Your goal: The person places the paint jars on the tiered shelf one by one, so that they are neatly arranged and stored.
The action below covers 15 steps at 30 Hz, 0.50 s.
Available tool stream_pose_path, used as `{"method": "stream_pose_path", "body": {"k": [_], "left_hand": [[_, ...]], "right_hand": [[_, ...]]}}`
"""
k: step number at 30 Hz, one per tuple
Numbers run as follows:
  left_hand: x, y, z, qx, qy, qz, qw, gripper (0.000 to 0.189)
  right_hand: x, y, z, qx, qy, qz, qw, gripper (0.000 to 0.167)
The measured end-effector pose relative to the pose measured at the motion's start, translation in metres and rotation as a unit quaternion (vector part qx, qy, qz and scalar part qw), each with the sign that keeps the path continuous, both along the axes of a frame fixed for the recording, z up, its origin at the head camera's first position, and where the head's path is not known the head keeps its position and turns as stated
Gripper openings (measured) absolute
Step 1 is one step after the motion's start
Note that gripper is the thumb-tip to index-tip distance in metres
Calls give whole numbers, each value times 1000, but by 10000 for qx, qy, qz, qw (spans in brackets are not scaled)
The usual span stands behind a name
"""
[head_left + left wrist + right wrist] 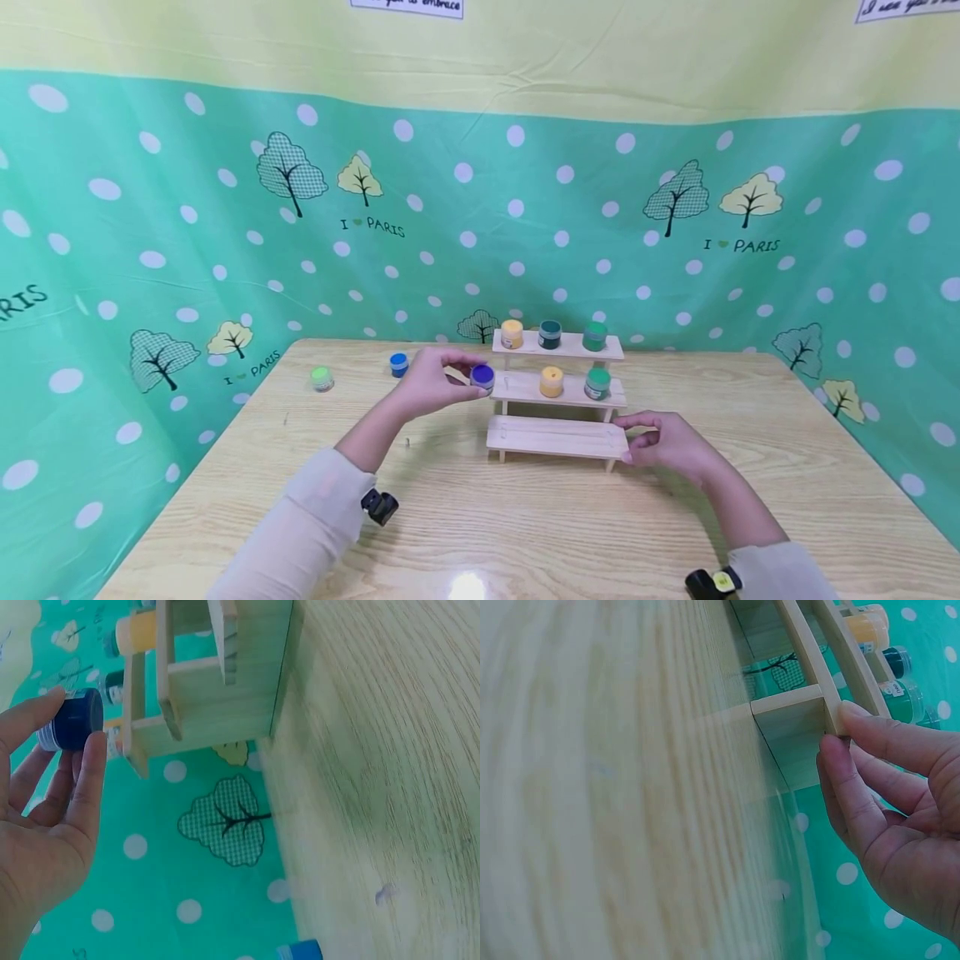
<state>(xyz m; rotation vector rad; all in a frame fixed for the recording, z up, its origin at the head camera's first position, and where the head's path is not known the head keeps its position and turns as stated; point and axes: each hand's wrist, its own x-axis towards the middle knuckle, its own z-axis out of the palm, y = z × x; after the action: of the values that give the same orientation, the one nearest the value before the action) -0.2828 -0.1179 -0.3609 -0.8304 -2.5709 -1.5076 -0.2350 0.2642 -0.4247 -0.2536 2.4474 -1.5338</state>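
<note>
I see a light green jar (322, 381) on the tabletop (525, 533), way over at 9 o'clock from the wooden stand (557, 402); next is a blue jar (399, 365), at 10 o'clock from my left hand (435, 385); that hand holds a purple jar (482, 377) between thumb and fingers; the purple jar is just beside the 9 o'clock end of the middle shelf (525, 387), but I cannot tell if they touch; going right, the top shelf (572, 342) has a yellow jar (512, 334), then a dark green jar (550, 335); under that one, an orange jar (551, 382) sits on the middle shelf; then come two green jars (595, 336), one up top and one below it; last, my right hand (671, 446) pinches the 3 o'clock end of the bottom shelf (557, 432), maybe so the stand won't wobble; I think I am at the putting-up part for the purple jar; the next move seems to need a little push toward 3 o'clock, at the orange jar's 9 o'clock side, then a soft let-go, with no bumping.
</note>
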Motion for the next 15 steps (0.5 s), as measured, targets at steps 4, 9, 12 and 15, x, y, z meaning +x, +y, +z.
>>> {"method": "stream_pose_path", "body": {"k": [4,9,12,15], "left_hand": [[-1,8,1,-69,144,-73,9998,44],[-3,17,0,0,157,-116,9998,43],[-6,22,-1,-2,145,-107,9998,44],[-8,26,-2,-7,90,-47,9999,45]], "right_hand": [[0,0,-1,10,-16,-44,10000,59],[-1,0,-1,7,-32,-79,10000,59],[-1,0,-1,18,-37,-87,10000,59],[-1,0,-2,18,-30,-75,10000,59]]}}
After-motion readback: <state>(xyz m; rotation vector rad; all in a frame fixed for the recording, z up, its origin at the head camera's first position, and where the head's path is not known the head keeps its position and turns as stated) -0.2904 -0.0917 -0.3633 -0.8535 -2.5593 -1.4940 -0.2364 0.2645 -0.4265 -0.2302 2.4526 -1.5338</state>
